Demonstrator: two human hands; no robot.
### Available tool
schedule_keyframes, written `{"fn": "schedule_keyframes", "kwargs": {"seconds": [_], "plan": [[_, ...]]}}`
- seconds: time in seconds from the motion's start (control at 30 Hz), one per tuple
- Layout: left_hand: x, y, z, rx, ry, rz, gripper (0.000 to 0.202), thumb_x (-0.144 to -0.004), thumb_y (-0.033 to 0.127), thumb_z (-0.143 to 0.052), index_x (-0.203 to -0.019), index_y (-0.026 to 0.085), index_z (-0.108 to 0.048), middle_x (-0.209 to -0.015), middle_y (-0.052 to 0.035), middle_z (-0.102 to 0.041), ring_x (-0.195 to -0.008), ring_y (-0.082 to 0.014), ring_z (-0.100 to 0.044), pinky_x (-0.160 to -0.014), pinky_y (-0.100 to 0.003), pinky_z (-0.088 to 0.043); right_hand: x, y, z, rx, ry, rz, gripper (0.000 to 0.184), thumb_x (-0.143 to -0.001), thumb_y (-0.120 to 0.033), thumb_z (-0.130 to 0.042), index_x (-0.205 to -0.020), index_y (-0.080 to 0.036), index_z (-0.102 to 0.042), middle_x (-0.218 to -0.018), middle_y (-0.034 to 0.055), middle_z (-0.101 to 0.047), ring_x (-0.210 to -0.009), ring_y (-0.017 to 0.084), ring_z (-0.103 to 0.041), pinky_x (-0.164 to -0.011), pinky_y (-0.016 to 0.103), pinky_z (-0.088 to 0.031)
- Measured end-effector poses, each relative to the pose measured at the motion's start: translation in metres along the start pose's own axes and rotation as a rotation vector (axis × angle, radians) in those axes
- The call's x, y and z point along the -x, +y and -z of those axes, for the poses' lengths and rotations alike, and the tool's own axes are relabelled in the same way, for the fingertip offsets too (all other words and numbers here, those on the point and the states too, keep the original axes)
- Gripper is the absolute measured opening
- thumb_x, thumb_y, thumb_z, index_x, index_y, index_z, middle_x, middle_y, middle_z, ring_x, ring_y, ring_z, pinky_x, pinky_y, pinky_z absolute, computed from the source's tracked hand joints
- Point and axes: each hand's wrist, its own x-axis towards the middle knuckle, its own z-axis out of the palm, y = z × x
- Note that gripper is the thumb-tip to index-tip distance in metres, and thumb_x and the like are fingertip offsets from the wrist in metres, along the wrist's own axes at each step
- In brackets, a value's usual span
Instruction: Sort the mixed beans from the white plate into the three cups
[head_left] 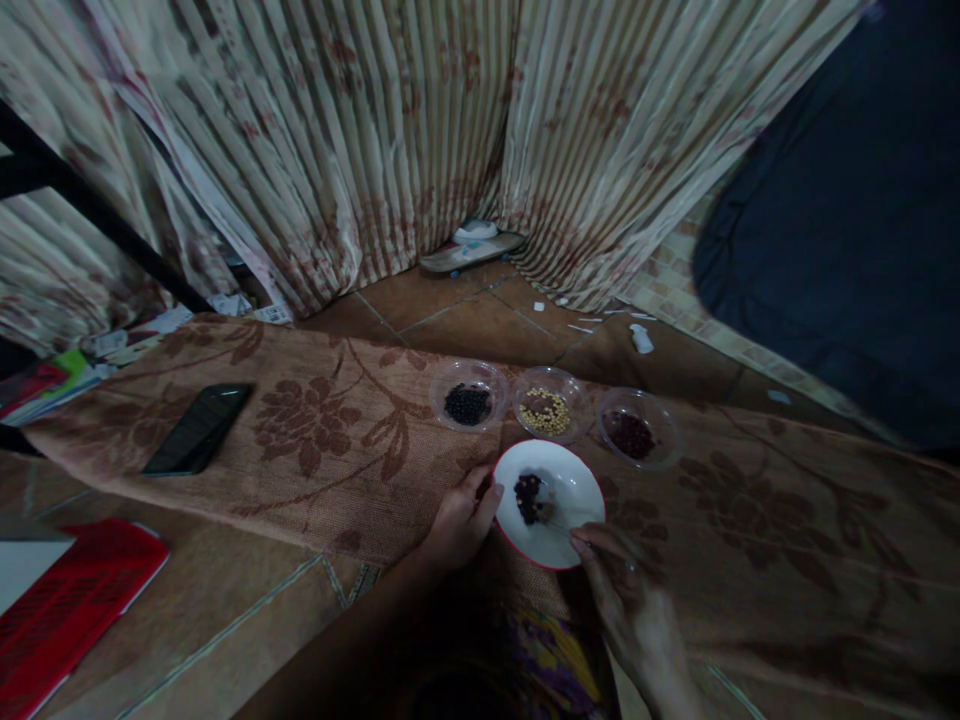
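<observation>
A white bowl (574, 490) with a red rim stands at the near edge of the cloth-covered bench, holding a small heap of mixed dark and pale beans (529, 497). My left hand (461, 520) grips its left rim, thumb over the edge. Over the right side of the bowl, my right hand (626, 585) pinches a thin spoon (559, 525); its dipped end is blurred beside the beans. Just beyond are three clear plastic bowls: one with black beans (466, 404), one with yellow soybeans (545, 411), one with dark red beans (631, 436).
A dark phone (199, 430) lies on the patterned cloth (315, 500) at left. Past the bench, a skateboard (471, 252) rests by striped curtains (420, 130), with paper scraps on the tiles. A red item (90, 580) sits at lower left, dark fabric (847, 220) at right.
</observation>
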Motion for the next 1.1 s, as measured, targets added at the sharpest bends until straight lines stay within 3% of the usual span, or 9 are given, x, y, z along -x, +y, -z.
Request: {"fn": "schedule_keyframes", "kwargs": {"seconds": [0.13,0.33,0.53,0.67,0.73,0.9,1.0,1.1], "plan": [[0.000,0.001,0.001,-0.003,-0.009,-0.005,0.036,-0.091,0.036,-0.042,-0.120,0.019,-0.054,-0.095,-0.0047,-0.070,-0.078,-0.0173,-0.063,-0.071,-0.025,-0.047,-0.001,0.000,0.002,0.010,0.000,-0.025,0.021,-0.087,-0.036,-0.052,-0.089,-0.021,-0.067,-0.092,0.0065,-0.069,-0.087,0.020,-0.065,-0.078,0.033,-0.052],[0.000,0.002,0.001,0.002,-0.019,0.014,0.037,-0.091,0.037,-0.041,-0.119,0.017,-0.054,-0.080,-0.0025,-0.068,-0.068,-0.0158,-0.062,-0.066,-0.025,-0.047,0.000,0.001,0.002,-0.009,-0.001,-0.017,0.018,-0.087,-0.033,-0.054,-0.090,-0.022,-0.067,-0.093,0.0056,-0.069,-0.087,0.019,-0.065,-0.078,0.032,-0.052],[0.000,0.001,0.000,0.003,-0.001,0.023,0.036,-0.090,0.035,-0.044,-0.121,0.020,-0.054,-0.086,-0.0024,-0.070,-0.072,-0.0162,-0.063,-0.068,-0.024,-0.047,0.002,0.001,0.000,-0.017,0.020,-0.032,0.020,-0.086,-0.036,-0.053,-0.087,-0.022,-0.068,-0.091,0.0063,-0.069,-0.087,0.021,-0.065,-0.077,0.034,-0.052],[0.000,0.001,0.000,0.008,-0.006,0.020,0.036,-0.091,0.036,-0.043,-0.121,0.019,-0.054,-0.085,-0.0027,-0.070,-0.070,-0.0160,-0.063,-0.069,-0.025,-0.047,-0.003,0.001,0.013,-0.062,0.071,-0.117,0.020,-0.084,-0.038,-0.056,-0.086,-0.021,-0.068,-0.091,0.0061,-0.069,-0.085,0.020,-0.065,-0.073,0.031,-0.053],[0.000,0.001,0.000,0.016,-0.006,0.012,0.035,-0.091,0.036,-0.043,-0.119,0.019,-0.055,-0.087,-0.0032,-0.070,-0.073,-0.0165,-0.063,-0.071,-0.025,-0.047,-0.014,0.004,0.026,-0.064,0.154,-0.147,0.021,-0.083,-0.039,-0.057,-0.085,-0.020,-0.068,-0.089,0.0064,-0.069,-0.083,0.020,-0.065,-0.071,0.030,-0.052],[0.000,0.005,0.001,0.041,0.025,0.003,0.033,-0.090,0.035,-0.044,-0.116,0.019,-0.056,-0.096,-0.0040,-0.070,-0.083,-0.0182,-0.064,-0.076,-0.026,-0.047,-0.058,0.029,0.062,0.123,0.533,-0.158,0.029,-0.080,-0.044,-0.059,-0.080,-0.016,-0.069,-0.082,0.0086,-0.069,-0.081,0.023,-0.064,-0.077,0.036,-0.049],[-0.001,0.006,0.001,0.062,0.018,0.006,0.033,-0.090,0.035,-0.044,-0.116,0.020,-0.056,-0.097,-0.0037,-0.071,-0.083,-0.0186,-0.064,-0.075,-0.027,-0.048,-0.075,0.046,0.070,0.100,0.616,-0.161,0.033,-0.079,-0.044,-0.060,-0.082,-0.013,-0.069,-0.082,0.0108,-0.069,-0.079,0.023,-0.064,-0.075,0.037,-0.049],[-0.001,0.006,0.001,0.070,0.007,0.024,0.034,-0.089,0.034,-0.044,-0.117,0.020,-0.056,-0.097,-0.0040,-0.071,-0.083,-0.0191,-0.064,-0.075,-0.027,-0.049,-0.072,0.049,0.063,0.065,0.631,-0.152,0.032,-0.079,-0.044,-0.060,-0.082,-0.013,-0.069,-0.083,0.0109,-0.069,-0.079,0.023,-0.064,-0.075,0.037,-0.049]]}}
